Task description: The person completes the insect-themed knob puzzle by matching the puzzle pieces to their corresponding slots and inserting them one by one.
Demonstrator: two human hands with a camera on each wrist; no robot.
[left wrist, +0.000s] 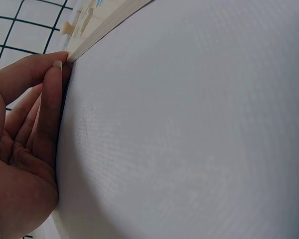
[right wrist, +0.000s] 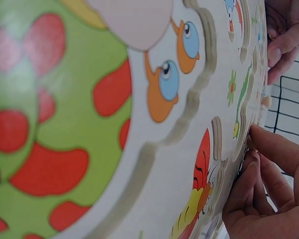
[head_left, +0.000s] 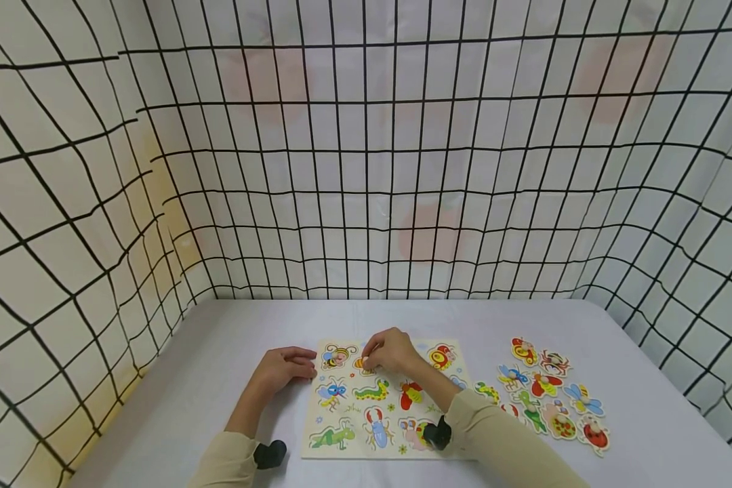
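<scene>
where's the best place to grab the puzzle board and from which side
Probably the left edge of the puzzle board, coming from the left: the board lies flat, its straight side stands slightly proud of the table, and the left hand touches it there. The right forearm and loose pieces crowd the opposite side.

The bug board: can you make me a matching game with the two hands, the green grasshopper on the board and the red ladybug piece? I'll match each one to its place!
Things:
1. Left hand
2. Right hand
3. Green grasshopper on the board
4. Red ladybug piece

Places:
A. On the table, to the right of the board
B. Fingertips at a striped bug in the board's top row
C. In the board's bottom left corner
D. Fingers at the board's left edge

Right pairs: 1-D, 2-B, 3-C, 4-A
</scene>
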